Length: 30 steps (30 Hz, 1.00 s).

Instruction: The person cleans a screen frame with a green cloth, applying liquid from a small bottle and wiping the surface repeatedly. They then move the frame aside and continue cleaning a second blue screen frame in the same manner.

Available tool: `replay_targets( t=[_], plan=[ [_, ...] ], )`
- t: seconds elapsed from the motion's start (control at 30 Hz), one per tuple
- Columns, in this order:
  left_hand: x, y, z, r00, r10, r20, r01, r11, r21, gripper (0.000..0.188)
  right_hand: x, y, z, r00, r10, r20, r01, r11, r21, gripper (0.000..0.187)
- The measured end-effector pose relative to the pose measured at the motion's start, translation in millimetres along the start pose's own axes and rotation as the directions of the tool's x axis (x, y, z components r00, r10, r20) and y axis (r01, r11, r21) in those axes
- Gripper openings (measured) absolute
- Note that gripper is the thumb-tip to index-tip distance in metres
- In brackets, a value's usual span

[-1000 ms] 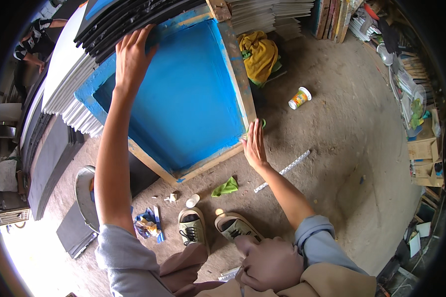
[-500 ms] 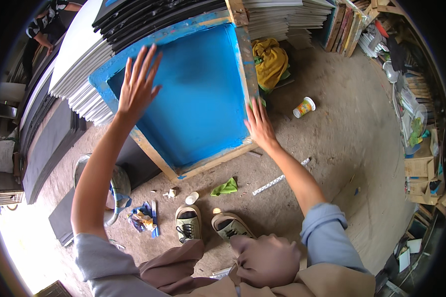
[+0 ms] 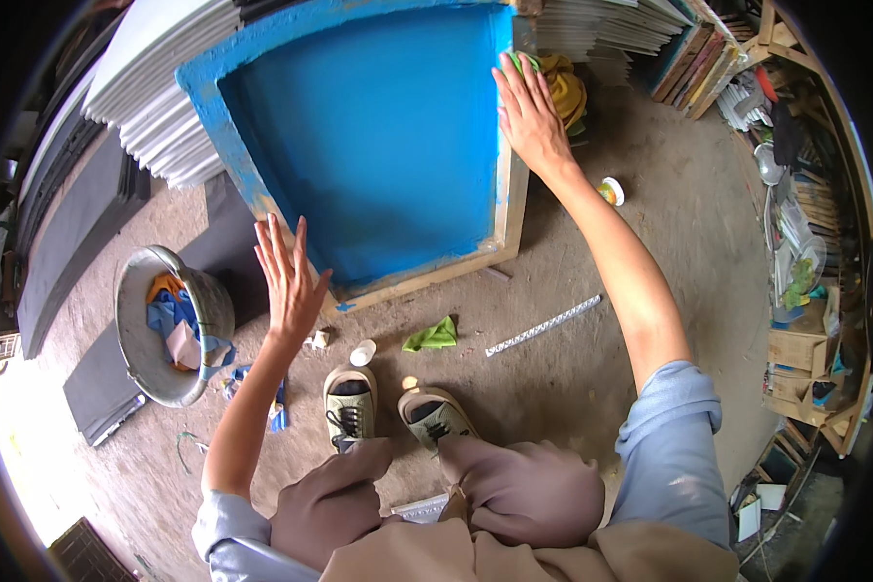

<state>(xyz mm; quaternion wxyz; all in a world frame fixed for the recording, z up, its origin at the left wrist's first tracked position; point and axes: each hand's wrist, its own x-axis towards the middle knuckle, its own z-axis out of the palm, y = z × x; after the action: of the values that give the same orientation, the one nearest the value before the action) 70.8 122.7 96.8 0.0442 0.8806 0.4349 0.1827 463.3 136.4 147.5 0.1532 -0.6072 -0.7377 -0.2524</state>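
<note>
A large wooden frame (image 3: 509,209) around a sunken blue panel (image 3: 369,145) stands tilted in front of me; blue paint covers much of its wood. My left hand (image 3: 293,281) is at the frame's lower left side, fingers spread and stretched out. On the upper right side lies my right hand (image 3: 533,121), flat with its fingers extended along the rail. A scrap of green, perhaps cloth (image 3: 525,62), shows by the right fingertips; whether the hand presses on it I cannot tell. Neither hand is wrapped around anything.
White sheets (image 3: 165,116) and black sheets (image 3: 82,228) are stacked to the left. Near my left forearm stands a bucket of rags (image 3: 131,335). A green cloth (image 3: 432,335), a patterned strip (image 3: 543,325) and a cup (image 3: 611,191) lie on the floor. Behind my right hand is a yellow bundle (image 3: 565,92).
My left hand has come down from the frame's upper left to its lower left side. My right hand has moved up the right rail. The view has shifted, showing more of the bucket.
</note>
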Motion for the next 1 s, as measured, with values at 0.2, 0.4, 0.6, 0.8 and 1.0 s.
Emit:
replay_targets(
  t=[0.2,0.4,0.6,0.8,1.0],
  plan=[
    [-49,5,8,0.987,-0.141,0.081,0.162,0.865,-0.474,0.095,-157,-50,17,0.923,-0.159,0.350,0.043,0.948,0.316,0.042],
    [-74,-4,39,0.949,-0.243,0.201,0.315,0.741,-0.593,0.096,-134,-19,31,0.809,-0.457,0.368,0.428,0.889,0.164,0.033],
    [-74,-5,41,0.938,-0.268,0.218,0.343,0.655,-0.673,0.092,-65,-20,8,0.922,-0.277,0.270,0.315,0.943,-0.106,0.031],
    [-85,-8,32,0.866,-0.336,0.370,0.499,0.536,-0.681,0.089,-170,-77,19,0.877,-0.169,0.451,0.153,0.986,0.071,0.051],
    [-82,-10,34,0.874,-0.298,0.383,0.484,0.480,-0.731,0.088,-216,-146,41,0.840,0.440,0.319,-0.529,0.794,0.298,0.066]
  ],
)
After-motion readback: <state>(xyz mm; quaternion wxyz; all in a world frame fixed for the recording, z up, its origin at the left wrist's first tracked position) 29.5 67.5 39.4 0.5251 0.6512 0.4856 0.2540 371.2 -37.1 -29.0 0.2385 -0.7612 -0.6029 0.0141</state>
